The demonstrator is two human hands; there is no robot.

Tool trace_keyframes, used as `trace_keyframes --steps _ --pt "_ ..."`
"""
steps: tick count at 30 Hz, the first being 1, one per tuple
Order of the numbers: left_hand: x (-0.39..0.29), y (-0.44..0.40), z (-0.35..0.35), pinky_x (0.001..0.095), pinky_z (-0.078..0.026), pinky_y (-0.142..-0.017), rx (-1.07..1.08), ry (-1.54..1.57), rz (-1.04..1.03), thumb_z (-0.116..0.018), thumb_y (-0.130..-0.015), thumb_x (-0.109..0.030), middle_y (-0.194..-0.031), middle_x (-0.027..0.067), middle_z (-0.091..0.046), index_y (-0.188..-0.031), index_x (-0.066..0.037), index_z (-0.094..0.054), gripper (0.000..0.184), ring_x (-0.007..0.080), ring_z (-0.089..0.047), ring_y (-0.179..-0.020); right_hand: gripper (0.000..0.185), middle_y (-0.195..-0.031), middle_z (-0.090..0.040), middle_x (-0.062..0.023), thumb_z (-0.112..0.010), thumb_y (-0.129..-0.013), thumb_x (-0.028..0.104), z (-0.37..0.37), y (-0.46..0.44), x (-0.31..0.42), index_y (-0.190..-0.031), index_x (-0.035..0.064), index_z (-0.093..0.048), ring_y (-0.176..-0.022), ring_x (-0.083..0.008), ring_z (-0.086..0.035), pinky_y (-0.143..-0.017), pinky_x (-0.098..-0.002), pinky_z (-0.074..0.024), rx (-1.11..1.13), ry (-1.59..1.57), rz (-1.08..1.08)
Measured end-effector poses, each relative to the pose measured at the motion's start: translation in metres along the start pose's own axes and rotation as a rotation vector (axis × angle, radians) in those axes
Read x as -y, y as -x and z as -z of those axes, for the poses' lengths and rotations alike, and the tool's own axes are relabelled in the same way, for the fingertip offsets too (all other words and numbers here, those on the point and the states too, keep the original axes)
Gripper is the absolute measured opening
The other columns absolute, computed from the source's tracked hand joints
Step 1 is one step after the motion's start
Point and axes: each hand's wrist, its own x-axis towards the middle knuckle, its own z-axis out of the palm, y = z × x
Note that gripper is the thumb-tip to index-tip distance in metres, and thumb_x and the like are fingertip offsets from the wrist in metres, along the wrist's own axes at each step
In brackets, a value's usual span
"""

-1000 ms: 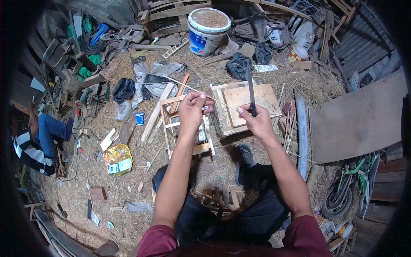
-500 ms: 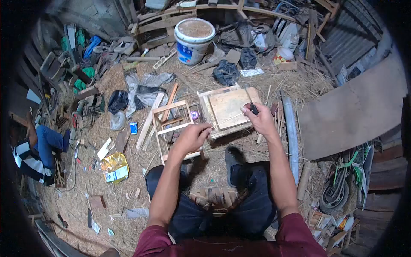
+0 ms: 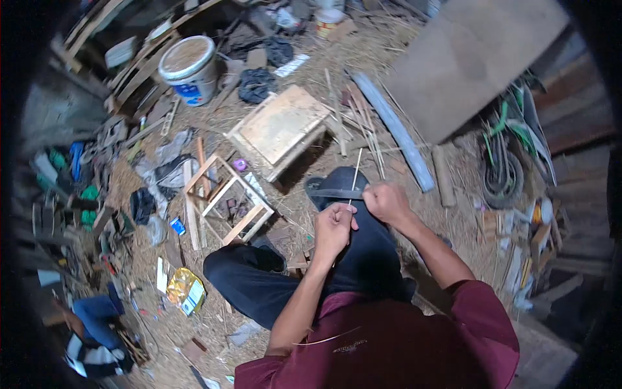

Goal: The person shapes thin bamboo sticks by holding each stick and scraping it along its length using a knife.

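Note:
My left hand [image 3: 333,228] is closed around a thin pale wooden stick [image 3: 357,167], which slants upward above my right knee. My right hand [image 3: 387,205] grips a knife by its handle, hidden in the fist. The knife's long grey blade [image 3: 332,193] points left and crosses the stick just above my left fingers. Whether the edge touches the stick I cannot tell. A pale wooden box [image 3: 280,126] with a flat top sits on the ground beyond my knees. Left of it stands an open wooden frame [image 3: 223,209] of narrow slats.
Straw and shavings cover the ground. Around me are a white bucket [image 3: 193,84], a black plastic bag [image 3: 256,84], a long grey plank [image 3: 396,133], a large board [image 3: 463,68] and a motorbike wheel [image 3: 502,178]. Another person [image 3: 97,324] sits at the lower left.
My hands have left the box top and come together above my right knee. The knife has swung from pointing up to lying across the stick. My view has turned to the right.

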Motion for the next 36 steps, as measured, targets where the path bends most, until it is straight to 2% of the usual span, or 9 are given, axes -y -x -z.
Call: trace_keyframes --steps 4,5,11,17,23,26,30,33,36 --pt "0.014 0.004 -0.011 0.0220 -0.036 -0.048 -0.045 -0.084 -0.121 -0.053 -0.099 -0.017 -0.063 0.0019 -0.059 -0.095 0.002 -0.064 0.022 0.0065 -0.048 -0.050 0.036 -0.072 -0.063 -0.0266 -0.049 -0.086 0.029 -0.008 0.018 -0.009 -0.073 0.0018 -0.069 -0.067 -0.0460 -0.063 -0.067 -0.0538 -0.0510 0.049 0.089 -0.117" --pt "0.015 0.007 -0.012 0.0217 -0.036 -0.052 -0.052 -0.072 -0.089 -0.053 -0.099 -0.016 -0.062 0.0005 -0.056 -0.093 0.002 -0.064 0.022 0.0057 -0.048 -0.055 0.036 -0.068 -0.061 -0.0275 -0.049 -0.086 0.029 -0.008 0.019 -0.010 -0.073 0.0014 -0.069 -0.064 -0.0469 -0.062 -0.066 -0.0554 -0.0505 0.027 0.071 -0.094" --pt "0.031 0.020 0.001 0.0213 -0.032 -0.050 -0.021 -0.022 -0.109 -0.053 -0.099 -0.016 -0.062 -0.0011 -0.053 -0.094 0.001 -0.065 0.022 0.0046 -0.044 -0.055 0.038 -0.069 -0.063 -0.0263 -0.048 -0.086 0.031 -0.009 0.016 -0.012 -0.072 0.0026 -0.069 -0.065 -0.0457 -0.063 -0.066 -0.0543 -0.0518 0.114 0.164 -0.122" --pt "0.035 0.038 0.007 0.0199 -0.027 -0.047 -0.035 0.039 -0.076 -0.054 -0.100 -0.019 -0.061 -0.0029 -0.051 -0.095 0.000 -0.064 0.022 0.0028 -0.040 -0.052 0.039 -0.069 -0.064 -0.0248 -0.046 -0.087 0.032 -0.011 0.021 -0.002 -0.073 0.0031 -0.069 -0.065 -0.0437 -0.065 -0.067 -0.0539 -0.0526 0.096 0.205 -0.149" --pt "0.042 0.085 0.015 0.0200 -0.028 -0.047 -0.022 0.010 -0.068 -0.056 -0.099 -0.021 -0.063 -0.0020 -0.053 -0.092 0.000 -0.065 0.024 0.0031 -0.041 -0.052 0.040 -0.072 -0.064 -0.0260 -0.042 -0.089 0.027 -0.013 0.016 -0.017 -0.074 0.0004 -0.068 -0.067 -0.0439 -0.065 -0.068 -0.0533 -0.0523 0.028 0.236 -0.207" --pt "0.051 0.103 0.024 0.0199 -0.030 -0.048 -0.097 0.039 -0.057 -0.057 -0.098 -0.020 -0.064 -0.0012 -0.054 -0.090 0.001 -0.065 0.025 0.0035 -0.042 -0.052 0.042 -0.074 -0.063 -0.0275 -0.041 -0.091 0.026 -0.020 0.017 -0.033 -0.071 -0.0022 -0.065 -0.067 -0.0453 -0.064 -0.067 -0.0542 -0.0510 -0.112 0.062 -0.182" --pt "0.024 0.069 0.021 0.0197 -0.030 -0.044 0.006 -0.026 0.055 -0.052 -0.100 -0.022 -0.062 -0.0020 -0.051 -0.099 0.000 -0.063 0.025 0.0041 -0.042 -0.049 0.038 -0.070 -0.059 -0.0297 -0.044 -0.096 0.029 -0.013 0.020 -0.040 -0.088 -0.0028 -0.063 -0.070 -0.0468 -0.061 -0.069 -0.0540 -0.0486 0.060 0.014 -0.009" --pt "0.006 0.034 0.008 0.0203 -0.029 -0.041 0.022 -0.061 0.024 -0.047 -0.102 -0.024 -0.062 -0.0027 -0.050 -0.103 -0.002 -0.063 0.027 0.0040 -0.040 -0.046 0.032 -0.078 -0.060 -0.0286 -0.045 -0.099 0.027 0.001 0.023 -0.021 -0.109 0.0004 -0.060 -0.079 -0.0433 -0.063 -0.071 -0.0510 -0.0487 -0.004 -0.191 -0.192" --pt "-0.001 0.016 0.004 0.0206 -0.028 -0.042 0.048 -0.053 0.047 -0.044 -0.102 -0.024 -0.063 -0.0032 -0.050 -0.103 -0.003 -0.063 0.029 0.0045 -0.038 -0.046 0.031 -0.093 -0.062 -0.0227 -0.048 -0.099 0.023 0.036 0.028 0.003 -0.127 0.0099 -0.056 -0.084 -0.0396 -0.062 -0.070 -0.0485 -0.0487 0.016 -0.273 -0.076"
